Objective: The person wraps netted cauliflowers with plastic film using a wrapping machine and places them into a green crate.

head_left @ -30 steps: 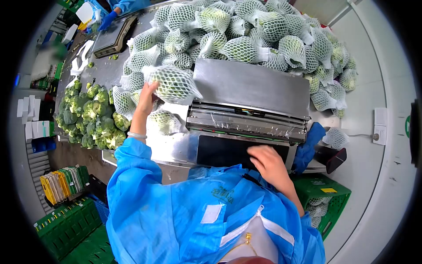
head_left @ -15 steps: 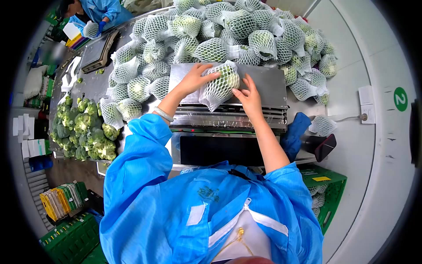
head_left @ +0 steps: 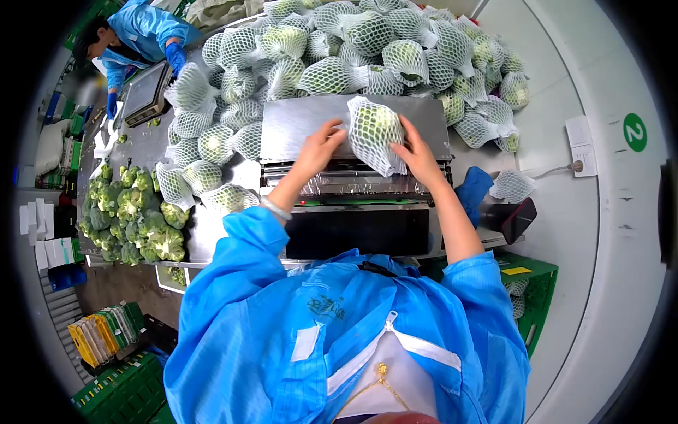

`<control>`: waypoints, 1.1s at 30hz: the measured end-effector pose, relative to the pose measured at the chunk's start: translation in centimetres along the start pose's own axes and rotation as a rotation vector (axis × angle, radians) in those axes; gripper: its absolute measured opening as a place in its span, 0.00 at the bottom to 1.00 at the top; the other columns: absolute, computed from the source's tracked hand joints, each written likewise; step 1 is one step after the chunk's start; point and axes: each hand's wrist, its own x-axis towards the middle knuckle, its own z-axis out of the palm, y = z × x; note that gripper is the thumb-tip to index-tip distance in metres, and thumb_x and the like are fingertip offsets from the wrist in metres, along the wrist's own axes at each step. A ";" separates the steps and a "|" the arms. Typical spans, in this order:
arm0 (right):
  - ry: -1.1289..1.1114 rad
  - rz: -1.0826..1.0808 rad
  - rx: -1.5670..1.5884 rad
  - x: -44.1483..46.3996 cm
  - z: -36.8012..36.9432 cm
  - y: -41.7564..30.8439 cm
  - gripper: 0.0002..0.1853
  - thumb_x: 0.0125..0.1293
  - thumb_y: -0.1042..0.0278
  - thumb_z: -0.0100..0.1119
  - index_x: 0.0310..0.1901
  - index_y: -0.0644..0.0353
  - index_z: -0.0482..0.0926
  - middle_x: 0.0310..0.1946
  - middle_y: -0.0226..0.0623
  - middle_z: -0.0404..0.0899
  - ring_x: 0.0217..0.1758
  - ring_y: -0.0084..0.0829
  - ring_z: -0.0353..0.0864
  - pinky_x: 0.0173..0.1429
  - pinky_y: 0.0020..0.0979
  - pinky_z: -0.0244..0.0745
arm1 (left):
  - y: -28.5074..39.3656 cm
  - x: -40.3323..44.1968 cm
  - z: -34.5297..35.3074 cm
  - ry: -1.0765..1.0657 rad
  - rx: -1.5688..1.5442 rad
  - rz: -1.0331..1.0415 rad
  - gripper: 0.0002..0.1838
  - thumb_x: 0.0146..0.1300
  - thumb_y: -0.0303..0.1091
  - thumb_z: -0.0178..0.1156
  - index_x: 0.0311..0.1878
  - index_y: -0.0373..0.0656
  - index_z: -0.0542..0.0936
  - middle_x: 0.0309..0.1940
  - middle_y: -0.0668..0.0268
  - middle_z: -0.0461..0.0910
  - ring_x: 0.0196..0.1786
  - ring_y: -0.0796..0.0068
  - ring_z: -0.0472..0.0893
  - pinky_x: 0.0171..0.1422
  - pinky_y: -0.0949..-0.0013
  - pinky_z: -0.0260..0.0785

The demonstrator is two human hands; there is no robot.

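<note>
A netted vegetable [head_left: 376, 134], pale green under white foam mesh, is over the metal plate of the wrapping machine [head_left: 300, 116]. My right hand [head_left: 417, 152] grips its right side, with the thumb across the mesh. To its left, my left hand [head_left: 321, 147] is apart from it, fingers spread and holding nothing. Below both hands lie the machine's film roller [head_left: 346, 184] and a dark panel [head_left: 357, 232]. Many netted vegetables [head_left: 332, 74] are heaped behind the machine and along its left side.
Bare broccoli heads [head_left: 134, 212] are piled at the left. A co-worker [head_left: 145, 35] in blue gloves leans over the table near a scale [head_left: 147, 92]. At the right are a blue cloth [head_left: 473, 187], a dark object [head_left: 510, 218] and a green crate [head_left: 540, 290].
My left hand first carried the netted vegetable from the left onto the plate. It has since come off it, while my right hand has moved up and taken hold. The co-worker has leaned further in.
</note>
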 end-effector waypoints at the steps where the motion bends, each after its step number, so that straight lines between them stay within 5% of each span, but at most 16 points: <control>1: 0.034 0.038 -0.031 -1.2 -0.9 -0.1 0.36 0.65 0.54 0.65 0.70 0.60 0.65 0.68 0.52 0.68 0.71 0.44 0.68 0.71 0.39 0.62 | 0.5 -1.1 -1.3 0.048 0.008 -0.006 0.21 0.70 0.44 0.59 0.58 0.39 0.77 0.43 0.57 0.85 0.40 0.70 0.82 0.45 0.69 0.73; 6: 0.311 0.132 -0.548 -9.0 -6.4 0.6 0.25 0.61 0.59 0.68 0.56 0.64 0.76 0.54 0.48 0.78 0.60 0.50 0.74 0.64 0.42 0.67 | 0.8 -7.8 -7.5 0.392 0.711 0.110 0.14 0.59 0.40 0.69 0.33 0.36 0.85 0.29 0.57 0.82 0.32 0.59 0.79 0.39 0.63 0.71; 7: 0.376 0.129 -0.622 -9.9 -6.0 0.5 0.19 0.59 0.56 0.69 0.45 0.63 0.82 0.47 0.43 0.80 0.54 0.49 0.75 0.58 0.44 0.68 | 0.6 -8.8 -7.1 0.397 0.765 0.055 0.15 0.58 0.42 0.70 0.31 0.36 0.85 0.29 0.56 0.82 0.34 0.57 0.79 0.41 0.60 0.71; 11: 0.317 0.204 -1.073 -9.4 -2.0 0.3 0.18 0.57 0.49 0.69 0.35 0.59 0.86 0.38 0.37 0.79 0.51 0.42 0.74 0.53 0.42 0.66 | -3.9 -8.7 -3.2 0.346 0.839 0.026 0.16 0.52 0.44 0.73 0.24 0.38 0.85 0.28 0.57 0.81 0.38 0.51 0.77 0.46 0.54 0.69; 14: 0.229 0.168 -0.950 -8.0 -1.2 2.7 0.12 0.61 0.59 0.66 0.33 0.60 0.82 0.37 0.38 0.78 0.48 0.43 0.75 0.53 0.44 0.67 | -5.0 -7.8 -1.5 0.332 0.709 0.085 0.13 0.56 0.38 0.69 0.27 0.37 0.83 0.27 0.56 0.80 0.36 0.50 0.76 0.44 0.55 0.69; 16: 0.109 0.052 -0.734 -8.8 -3.3 2.2 0.10 0.63 0.63 0.63 0.34 0.62 0.79 0.35 0.40 0.79 0.42 0.47 0.76 0.50 0.44 0.69 | -3.0 -7.8 -3.2 0.135 0.538 -0.120 0.13 0.62 0.39 0.64 0.33 0.37 0.82 0.24 0.58 0.77 0.30 0.57 0.74 0.42 0.58 0.69; 18: -0.068 0.220 -0.182 -10.6 -6.3 0.8 0.09 0.70 0.66 0.56 0.34 0.62 0.74 0.26 0.35 0.74 0.30 0.32 0.73 0.38 0.32 0.69 | -0.1 -8.3 -6.0 -0.196 0.070 -0.334 0.16 0.73 0.42 0.54 0.33 0.41 0.75 0.22 0.67 0.73 0.28 0.79 0.70 0.34 0.72 0.63; 19: -0.109 0.318 0.230 -11.4 -7.6 -1.9 0.07 0.72 0.67 0.54 0.35 0.60 0.73 0.24 0.29 0.70 0.27 0.23 0.67 0.34 0.25 0.64 | 3.4 -8.8 -6.8 -0.287 -0.244 -0.445 0.14 0.74 0.41 0.52 0.33 0.43 0.73 0.22 0.68 0.73 0.27 0.80 0.70 0.33 0.74 0.61; 22: -0.054 -0.032 1.052 -11.1 -10.0 -6.4 0.07 0.75 0.66 0.50 0.39 0.59 0.71 0.26 0.31 0.70 0.27 0.26 0.68 0.36 0.27 0.64 | 10.3 -7.7 -8.4 -0.438 -0.696 -0.091 0.15 0.72 0.45 0.54 0.38 0.43 0.73 0.31 0.52 0.82 0.35 0.59 0.82 0.45 0.60 0.73; 24: 0.236 -0.174 1.186 -7.8 -9.3 -8.6 0.08 0.76 0.65 0.49 0.41 0.59 0.72 0.29 0.34 0.74 0.33 0.32 0.72 0.44 0.32 0.69 | 12.5 -4.5 -5.8 -0.292 -1.010 0.137 0.10 0.73 0.40 0.52 0.40 0.44 0.72 0.54 0.42 0.79 0.64 0.48 0.75 0.73 0.48 0.59; 26: 0.483 -0.117 0.912 -2.9 -7.4 -10.5 0.07 0.77 0.66 0.47 0.41 0.59 0.72 0.37 0.38 0.79 0.42 0.37 0.77 0.52 0.37 0.70 | 11.6 1.3 -2.4 -0.211 -0.869 0.359 0.05 0.75 0.33 0.49 0.41 0.46 0.67 0.66 0.46 0.71 0.75 0.55 0.63 0.78 0.54 0.51; 28: 0.534 -0.070 0.424 2.1 -5.8 -3.4 0.09 0.77 0.64 0.49 0.43 0.61 0.72 0.42 0.44 0.81 0.46 0.42 0.79 0.53 0.39 0.71 | 7.1 6.9 0.7 0.064 -0.337 0.320 0.09 0.76 0.37 0.48 0.41 0.44 0.66 0.62 0.49 0.75 0.68 0.66 0.70 0.70 0.63 0.60; 29: 0.451 0.015 0.138 3.4 -5.0 0.3 0.10 0.76 0.63 0.50 0.44 0.62 0.72 0.43 0.46 0.81 0.47 0.42 0.80 0.53 0.38 0.71 | 4.4 8.7 1.5 0.083 0.131 0.078 0.12 0.76 0.40 0.49 0.41 0.42 0.66 0.52 0.47 0.80 0.57 0.58 0.78 0.59 0.58 0.67; 30: 0.363 0.102 -0.146 4.2 -4.2 3.4 0.11 0.75 0.62 0.51 0.45 0.62 0.72 0.44 0.48 0.81 0.48 0.42 0.80 0.53 0.37 0.71 | 1.0 9.7 2.9 0.059 0.227 0.123 0.14 0.74 0.43 0.50 0.44 0.40 0.68 0.42 0.45 0.80 0.48 0.47 0.80 0.50 0.54 0.69; 31: 0.284 0.210 -0.096 4.3 -2.5 5.6 0.12 0.75 0.61 0.52 0.45 0.63 0.71 0.42 0.48 0.80 0.46 0.42 0.80 0.52 0.37 0.71 | 0.1 9.2 4.0 0.094 0.246 0.121 0.15 0.74 0.44 0.49 0.45 0.41 0.69 0.38 0.43 0.79 0.45 0.39 0.77 0.50 0.53 0.69; 33: 0.219 0.299 -0.012 3.3 0.2 4.6 0.14 0.74 0.58 0.53 0.45 0.63 0.71 0.40 0.48 0.80 0.45 0.42 0.79 0.52 0.38 0.71 | 2.0 7.9 3.4 0.007 0.126 -0.021 0.19 0.70 0.48 0.55 0.56 0.46 0.69 0.43 0.49 0.82 0.51 0.44 0.79 0.57 0.56 0.69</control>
